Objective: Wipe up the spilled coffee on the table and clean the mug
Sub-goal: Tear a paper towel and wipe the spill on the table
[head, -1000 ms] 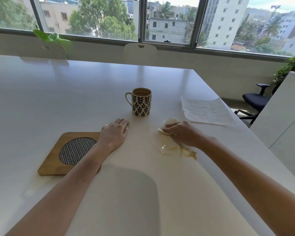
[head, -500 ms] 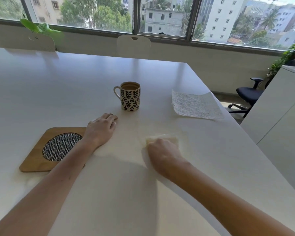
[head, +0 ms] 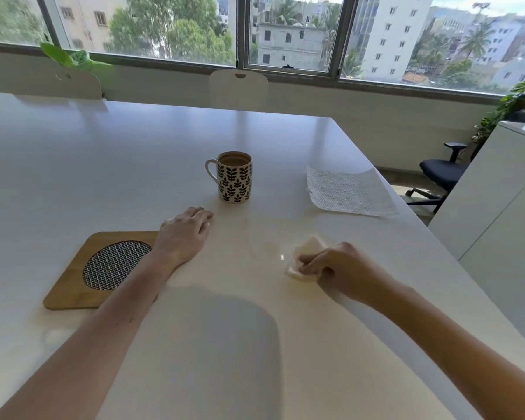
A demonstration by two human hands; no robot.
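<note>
Fingers [head: 311, 265] of right hand [head: 343, 274] now bunching the wad [head: 305, 256] rightward of before, left hand [head: 184, 234] flat, fingers together, faint coffee film [head: 265, 247] between, counter [head: 103, 165] edge near right.

1. We see a white table [head: 103, 165] with a glossy top filling most of the view.
2. A leaf-patterned mug [head: 235, 177] stands upright near the centre, handle pointing to 9 o'clock.
3. A flat paper towel [head: 349, 190] lies at 3 o'clock from the mug, by the table's edge.
4. A wooden trivet [head: 103, 269] with a woven round inset lies at 7 o'clock from the mug.
5. A faint coffee smear [head: 262, 245] marks the surface at 6 o'clock from the mug.
6. A crumpled tissue [head: 306, 257] sits on the table just beside the smear, at 3 o'clock from it.
</note>
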